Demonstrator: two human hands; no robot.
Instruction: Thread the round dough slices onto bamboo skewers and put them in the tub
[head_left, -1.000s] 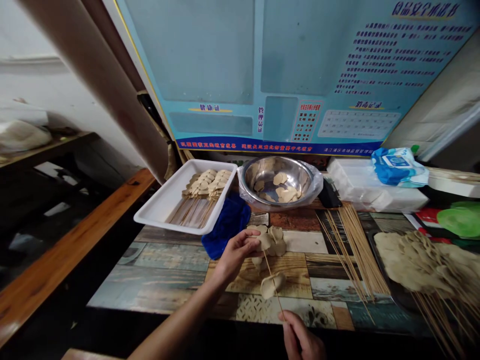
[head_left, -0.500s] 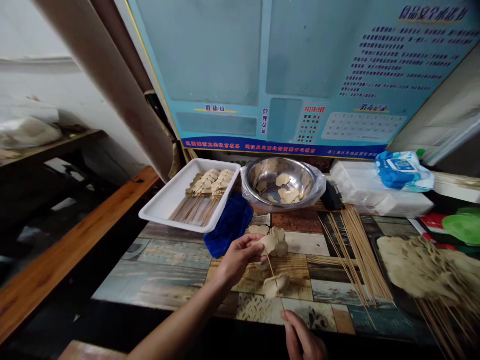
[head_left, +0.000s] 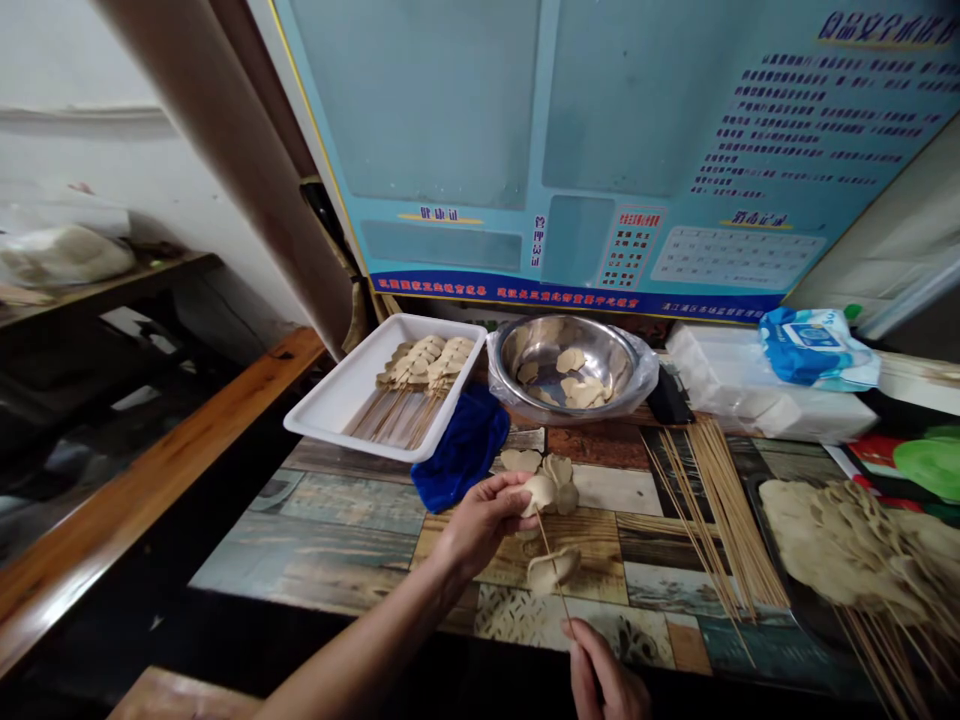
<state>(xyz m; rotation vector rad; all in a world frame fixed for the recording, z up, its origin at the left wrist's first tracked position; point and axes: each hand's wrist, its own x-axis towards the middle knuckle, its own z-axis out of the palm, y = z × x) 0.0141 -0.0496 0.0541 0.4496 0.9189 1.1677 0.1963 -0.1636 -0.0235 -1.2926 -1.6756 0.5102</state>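
Note:
Between the thumb and fingers of my left hand [head_left: 487,515] is a thin beige slice [head_left: 538,494], held at the upper tip of a skewer. My right hand [head_left: 606,672] pinches the lower end of that thin bamboo skewer [head_left: 546,538]. Partway down the skewer, another folded beige slice [head_left: 555,570] is threaded on it. Just beyond my left fingers, several loose beige slices [head_left: 559,470] lie on the wood-patterned table [head_left: 337,530]. What the slices are made of I cannot tell.
Behind stand a white tray [head_left: 315,408] of filled skewers and a steel bowl [head_left: 517,345] with slices. A blue cloth [head_left: 461,450] lies beside the tray. Bare skewers [head_left: 731,520] lie to the right, near a dark tray [head_left: 806,612] heaped with filled skewers.
The view has shifted slightly. Both hands keep their grip on the slice and the skewer, with only a small change in the upper slice's angle.

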